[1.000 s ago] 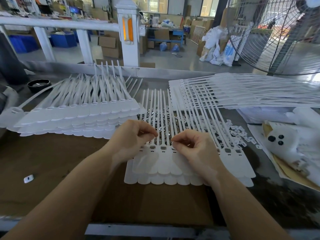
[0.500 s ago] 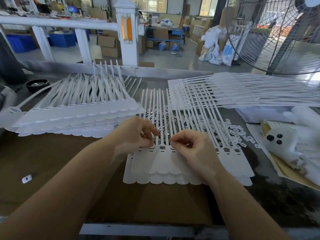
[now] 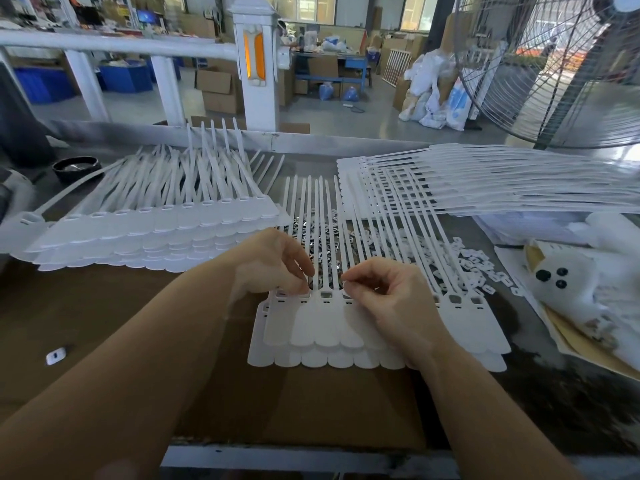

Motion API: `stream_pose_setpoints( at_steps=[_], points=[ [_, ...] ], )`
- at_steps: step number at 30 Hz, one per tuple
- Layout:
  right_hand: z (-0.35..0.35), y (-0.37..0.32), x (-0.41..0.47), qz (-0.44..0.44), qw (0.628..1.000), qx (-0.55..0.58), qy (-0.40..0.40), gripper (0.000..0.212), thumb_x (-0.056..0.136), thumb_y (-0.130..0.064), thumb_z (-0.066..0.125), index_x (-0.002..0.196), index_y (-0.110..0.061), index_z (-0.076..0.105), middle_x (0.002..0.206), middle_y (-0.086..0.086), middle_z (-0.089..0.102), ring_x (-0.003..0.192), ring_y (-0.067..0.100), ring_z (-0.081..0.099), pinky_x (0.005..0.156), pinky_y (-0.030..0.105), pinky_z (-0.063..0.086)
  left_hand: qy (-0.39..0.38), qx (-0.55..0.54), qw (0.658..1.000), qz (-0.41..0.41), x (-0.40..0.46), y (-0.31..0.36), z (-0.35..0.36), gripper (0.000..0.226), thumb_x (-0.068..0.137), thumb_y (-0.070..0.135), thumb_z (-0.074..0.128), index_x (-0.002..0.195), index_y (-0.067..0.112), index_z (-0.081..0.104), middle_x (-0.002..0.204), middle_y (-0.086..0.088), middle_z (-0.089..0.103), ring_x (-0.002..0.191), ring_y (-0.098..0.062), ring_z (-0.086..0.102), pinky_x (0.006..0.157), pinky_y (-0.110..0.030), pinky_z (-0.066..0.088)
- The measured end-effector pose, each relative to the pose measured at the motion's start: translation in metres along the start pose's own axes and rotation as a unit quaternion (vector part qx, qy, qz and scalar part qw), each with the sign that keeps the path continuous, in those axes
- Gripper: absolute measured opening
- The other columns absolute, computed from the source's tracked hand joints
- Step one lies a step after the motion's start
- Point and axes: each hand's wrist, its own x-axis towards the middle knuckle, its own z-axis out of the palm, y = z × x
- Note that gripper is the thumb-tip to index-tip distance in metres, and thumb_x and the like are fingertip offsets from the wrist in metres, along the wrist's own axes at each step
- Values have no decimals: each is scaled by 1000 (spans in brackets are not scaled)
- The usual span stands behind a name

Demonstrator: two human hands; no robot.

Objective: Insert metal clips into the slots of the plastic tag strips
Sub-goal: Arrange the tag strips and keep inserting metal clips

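We see white plastic tag strips point(image 3: 325, 327) fanned on a brown worktop point(image 3: 104, 313), with more white strips stacked at left point(image 3: 156, 230) and at right point(image 3: 485, 181). Shiny silver metal clips point(image 3: 313, 225) glint beneath the thin white tails, beside a scatter of small white pieces point(image 3: 478, 265). A black bowl point(image 3: 77, 167) sits far left. A white soft toy point(image 3: 568, 289) has three black dots. Behind, we see a white post point(image 3: 258, 64) with an orange panel, blue bins point(image 3: 124, 76), brown cardboard boxes point(image 3: 216, 86) and a dark wire fan grille point(image 3: 554, 71)
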Motion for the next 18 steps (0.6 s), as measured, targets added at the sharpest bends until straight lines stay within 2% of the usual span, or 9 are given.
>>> stream_pose_setpoints(
  at_steps=[4, 9, 18],
  points=[
    [0, 0, 0, -2, 1000, -9, 2, 13, 80, -6, 69, 80, -19, 72, 74, -8, 69, 72, 1, 63, 66, 12, 49, -1, -44, 999, 1, -3, -8, 1, 18, 77, 10, 74, 90, 21, 70, 91, -1, 71, 89, -12, 65, 79, -21, 50],
    [0, -1, 0, -4, 1000, -16, 1, 12, 80, -6, 69, 81, -18, 72, 75, -6, 69, 71, 0, 62, 67, 12, 48, 37, -76, 996, 11, -6, -12, 10, 18, 78, 6, 73, 88, 21, 68, 83, -1, 71, 81, -13, 65, 71, -18, 49],
    [0, -1, -1, -1, 1000, -17, 2, 13, 80, -6, 69, 80, -19, 72, 73, -8, 69, 69, -1, 62, 65, 11, 47, 59, -123, 990, -24, -8, -11, 15, 17, 79, 13, 73, 85, 25, 63, 87, -1, 67, 81, -13, 61, 64, -22, 45]
  ],
)
